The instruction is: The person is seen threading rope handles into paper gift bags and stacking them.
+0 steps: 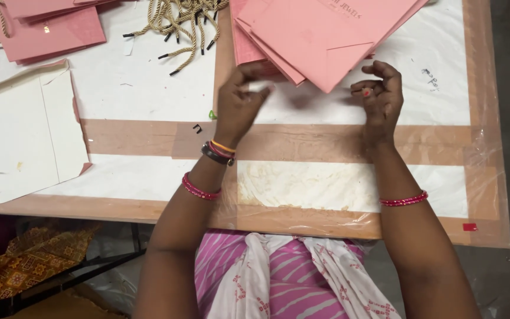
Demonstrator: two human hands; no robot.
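A fanned stack of flat pink paper bags (326,35) lies on the white-covered table (149,94) ahead of me. My left hand (238,100) is curled at the stack's lower left corner, fingertips against the pink edge; whether it grips a bag is unclear. My right hand (380,94) hovers just right of the stack's lowest point, fingers bent inward with nothing visible in them. Both wrists wear red bangles, and the left also has a dark band.
A bundle of beige twisted cords (187,23) with black tips lies at the back centre. More pink bags (48,29) sit at the back left. An unfolded white card sheet (30,136) lies at the left. Clear plastic (485,159) covers the table's right edge.
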